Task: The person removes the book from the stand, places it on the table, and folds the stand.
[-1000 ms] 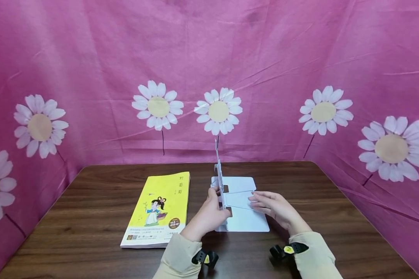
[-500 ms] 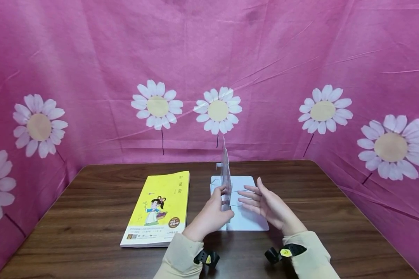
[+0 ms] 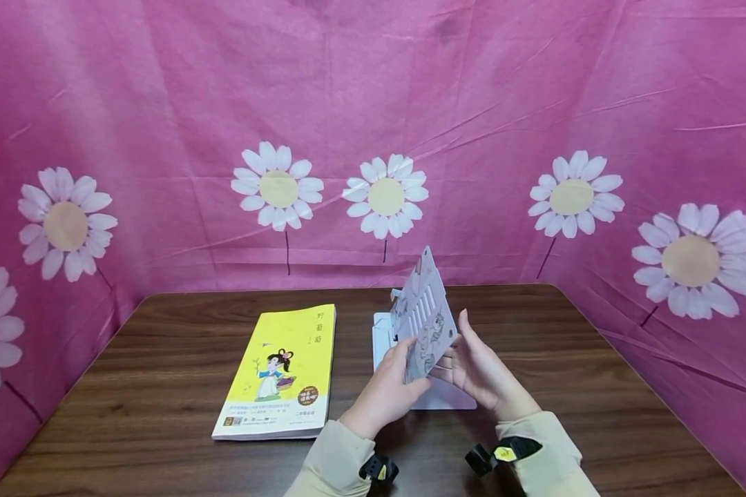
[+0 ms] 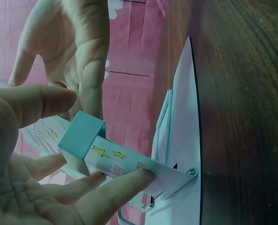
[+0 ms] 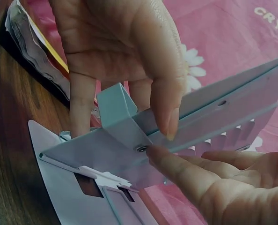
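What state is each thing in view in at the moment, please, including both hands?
Yellow book: closed, lying flat, illustrated cover up
Stand base: lying flat
Stand panel: raised, slanting above the stand base
Left hand: gripping the stand panel's edge
Right hand: open, fingers behind the stand panel
Flowered curtain: hanging, creased

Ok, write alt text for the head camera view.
A left hand grips the tilted panel of a pale stand on a dark wooden table, the right hand at the panel's right side. A yellow book lies to the left; pink daisy-printed cloth hangs behind.
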